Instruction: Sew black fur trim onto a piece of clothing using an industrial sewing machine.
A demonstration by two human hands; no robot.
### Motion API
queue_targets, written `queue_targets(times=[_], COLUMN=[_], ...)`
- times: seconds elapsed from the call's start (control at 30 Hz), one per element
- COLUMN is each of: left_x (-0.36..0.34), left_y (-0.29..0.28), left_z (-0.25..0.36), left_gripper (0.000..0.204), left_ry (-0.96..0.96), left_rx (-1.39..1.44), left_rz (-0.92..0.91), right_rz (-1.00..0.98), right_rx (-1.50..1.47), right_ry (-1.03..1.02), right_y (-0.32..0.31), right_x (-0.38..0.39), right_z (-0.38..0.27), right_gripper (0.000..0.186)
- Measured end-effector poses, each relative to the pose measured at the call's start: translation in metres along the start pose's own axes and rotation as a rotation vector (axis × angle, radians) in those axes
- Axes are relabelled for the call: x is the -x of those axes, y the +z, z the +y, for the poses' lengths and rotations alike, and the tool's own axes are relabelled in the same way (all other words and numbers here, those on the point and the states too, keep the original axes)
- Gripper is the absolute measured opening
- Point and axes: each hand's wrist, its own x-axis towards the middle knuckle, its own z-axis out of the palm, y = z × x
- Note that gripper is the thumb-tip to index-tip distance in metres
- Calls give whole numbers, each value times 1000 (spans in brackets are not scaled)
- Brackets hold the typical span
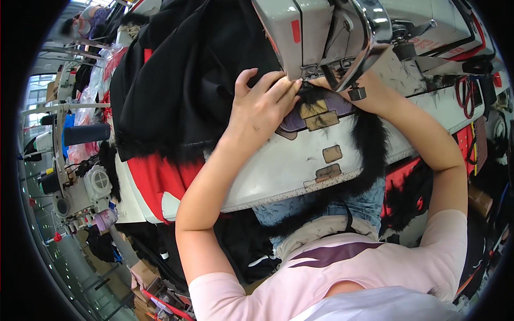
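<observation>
"How are the fingers doing?"

"The left hand [263, 107] is bunching its fingertips under the sewing machine head [313, 32], seemingly pinching work; the right hand's [369, 93] fingers are hiding, so I can't tell."

"And the black fur trim [372, 142]?"

"Trailing rightward, then crossing the near ruler strip [267, 199]. I'd be guiding lightly, keeping fingertips off the needle."

"Room?"

"White tabletop [251, 176] is lying nearer, left of the trim; black fabric [176, 85] is crowding far left."

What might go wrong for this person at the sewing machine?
The left hand and right hand are close beneath the sewing machine, so either might get nipped. The black fur strip hangs over the table edge and could snag. The bunched black fabric might drag.
</observation>
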Motion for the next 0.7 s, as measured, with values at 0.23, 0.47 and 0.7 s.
queue_targets(times=[0.23,0.47,0.7], left_x=[2,1,1], left_y=[2,1,3], left_z=[0,11,11], left_gripper=[25,24,23], left_ry=[-12,-54,-62], left_rx=[-16,-69,-87], left_rz=[36,11,33], right_rz=[-43,-53,-62], right_rx=[250,284,153], right_ry=[-99,-45,75], right_y=[-2,-1,-8], right_x=[10,12,-3], right_z=[12,15,-9], right_gripper=[19,16,21])
